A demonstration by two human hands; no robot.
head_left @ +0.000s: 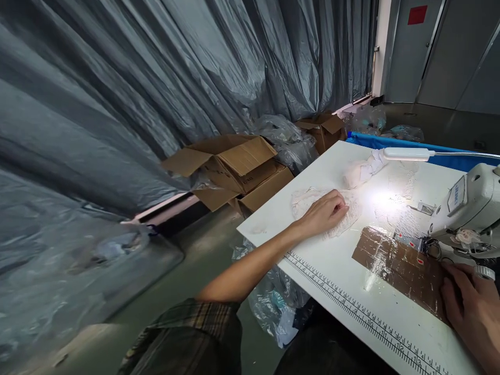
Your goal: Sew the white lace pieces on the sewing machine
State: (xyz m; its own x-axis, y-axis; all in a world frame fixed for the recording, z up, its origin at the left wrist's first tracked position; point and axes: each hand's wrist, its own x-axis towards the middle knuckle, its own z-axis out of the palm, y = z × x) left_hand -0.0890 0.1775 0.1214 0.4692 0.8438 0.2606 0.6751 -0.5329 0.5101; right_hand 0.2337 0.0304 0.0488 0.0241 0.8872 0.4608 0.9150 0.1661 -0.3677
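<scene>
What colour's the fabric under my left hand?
The fabric looks off-white; the head view shows it best.

Pale pinkish-white lace (307, 200) — openwork pattern, white tabletop (332, 260) — black ruler scale (355, 313), brown panel (394, 268), silver-grey curtain (175, 67), plaid sleeve (213, 315)

White tabletop (273, 223), slanting across right half of scene; printed ruler scale (351, 306) along near edge. Left part: pale lace piece (307, 199), spread flat. Farther: bundle of thin whitish fabric (357, 174). Toward right: more lace (408, 224), partly lost in glare. Nearer: brown panel (380, 258), shiny. Far right: white sewing machine (476, 198). Left of table, grey-green floor (211, 234): stacked cardboard boxes (250, 164), large clear plastic bag (89, 297).
</scene>
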